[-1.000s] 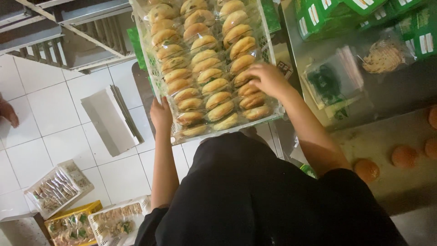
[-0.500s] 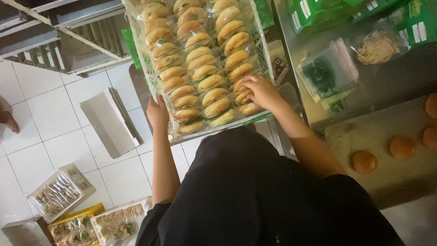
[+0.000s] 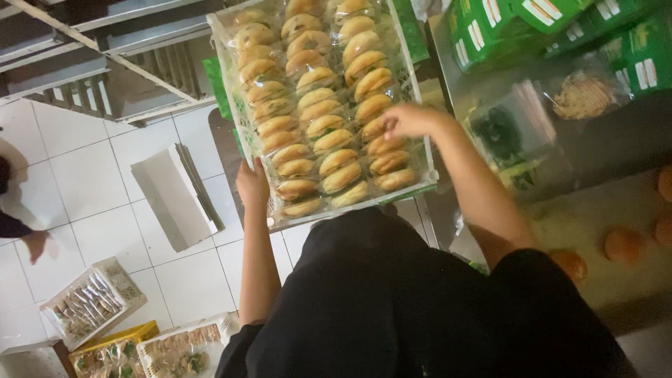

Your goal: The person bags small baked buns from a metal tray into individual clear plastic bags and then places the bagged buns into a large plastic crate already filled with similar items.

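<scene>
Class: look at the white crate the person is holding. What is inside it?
The white crate holds three rows of wrapped filled buns. The right hand rests on the right row, the left hand grips the rim. Anything beneath the buns is hidden.

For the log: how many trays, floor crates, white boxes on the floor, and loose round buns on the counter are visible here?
tray of wrapped buns: 1
crates of packed food on the floor: 3
white box on the floor: 1
loose round buns on the counter: 4
Total: 9
</scene>
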